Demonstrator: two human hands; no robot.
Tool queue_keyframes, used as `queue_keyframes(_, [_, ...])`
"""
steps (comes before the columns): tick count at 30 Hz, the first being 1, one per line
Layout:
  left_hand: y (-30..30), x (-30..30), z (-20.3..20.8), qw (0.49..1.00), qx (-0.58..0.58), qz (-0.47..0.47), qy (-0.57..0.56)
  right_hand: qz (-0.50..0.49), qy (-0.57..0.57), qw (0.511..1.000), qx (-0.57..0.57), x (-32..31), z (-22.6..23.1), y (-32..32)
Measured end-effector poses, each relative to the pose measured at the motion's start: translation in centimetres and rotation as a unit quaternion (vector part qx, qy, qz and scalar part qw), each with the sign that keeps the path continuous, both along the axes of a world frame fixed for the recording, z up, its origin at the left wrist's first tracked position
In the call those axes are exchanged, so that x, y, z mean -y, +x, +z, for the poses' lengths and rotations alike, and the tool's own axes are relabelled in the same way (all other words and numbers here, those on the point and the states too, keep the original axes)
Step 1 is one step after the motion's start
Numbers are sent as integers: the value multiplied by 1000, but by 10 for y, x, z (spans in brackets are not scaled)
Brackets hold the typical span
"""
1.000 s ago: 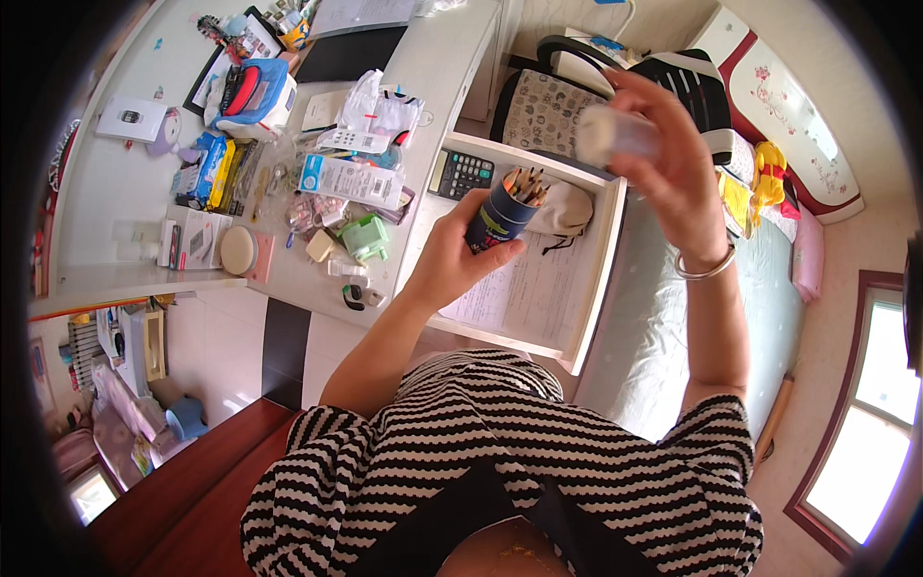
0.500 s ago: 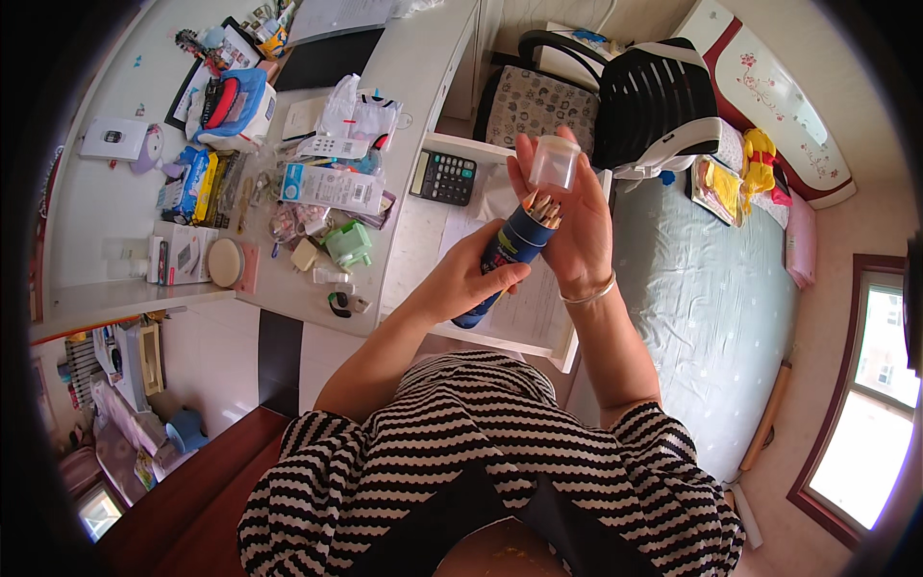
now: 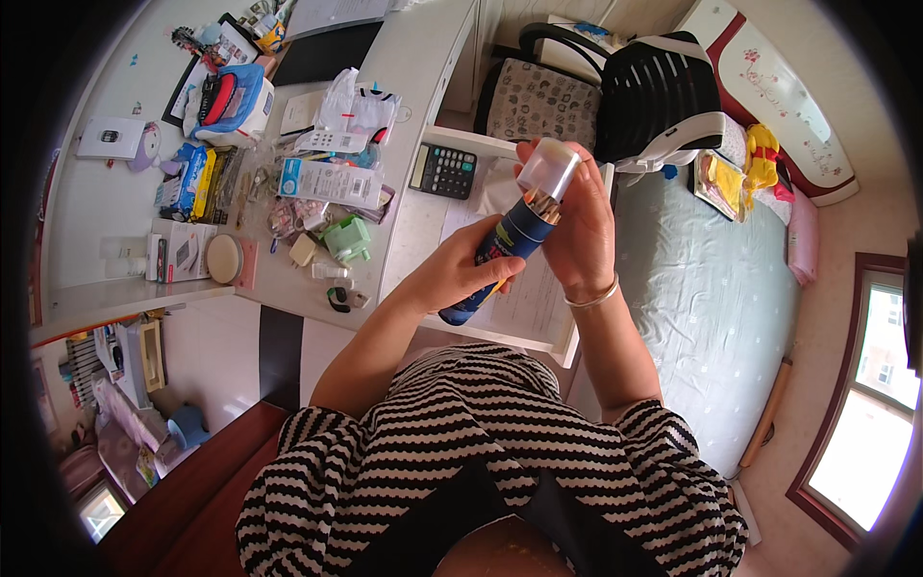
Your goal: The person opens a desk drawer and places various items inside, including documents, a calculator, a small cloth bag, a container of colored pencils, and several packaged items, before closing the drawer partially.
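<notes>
A dark blue pencil tube [image 3: 516, 237] is tilted over the open drawer, its upper end leaning away to the right. My left hand [image 3: 463, 268] is wrapped round its middle. Several pencil tips [image 3: 544, 203] show at the tube's mouth. Just over them sits a clear plastic cap [image 3: 550, 170], gripped in my right hand [image 3: 584, 227], whose fingers curl round its far side. The cap's lower edge is close to the mouth; whether it touches the tube I cannot tell. A bracelet [image 3: 593, 295] circles my right wrist.
Beneath my hands is the pulled-out white drawer [image 3: 548, 341], with a black calculator [image 3: 444, 172] at its left. The desk on the left holds a green plastic item [image 3: 347, 238], packages and a white box [image 3: 181, 252]. A chair [image 3: 657, 97] and a bed [image 3: 692, 317] stand to the right.
My right fingers have closed round the cap, which has tilted into line with the tube. The tube has shifted slightly left and leans more.
</notes>
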State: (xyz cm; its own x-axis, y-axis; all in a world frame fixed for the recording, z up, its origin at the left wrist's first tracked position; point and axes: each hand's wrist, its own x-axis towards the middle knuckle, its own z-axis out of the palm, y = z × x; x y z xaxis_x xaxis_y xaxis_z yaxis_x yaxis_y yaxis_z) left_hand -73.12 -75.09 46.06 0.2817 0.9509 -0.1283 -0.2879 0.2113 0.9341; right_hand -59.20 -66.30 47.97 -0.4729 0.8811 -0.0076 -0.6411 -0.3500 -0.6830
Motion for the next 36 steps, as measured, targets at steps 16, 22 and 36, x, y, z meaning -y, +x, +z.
queue_keyframes(16, [2,-5,-5,999,25,-30,-20,5,19,1000,11,3,0,14])
queue_keyframes(22, [3,-5,-8,998,39,-32,-21,27,1,1000,7,2,-1,18])
queue_keyframes(36, [6,-2,-6,996,60,6,-58,40,118,990,62,8,-4,17])
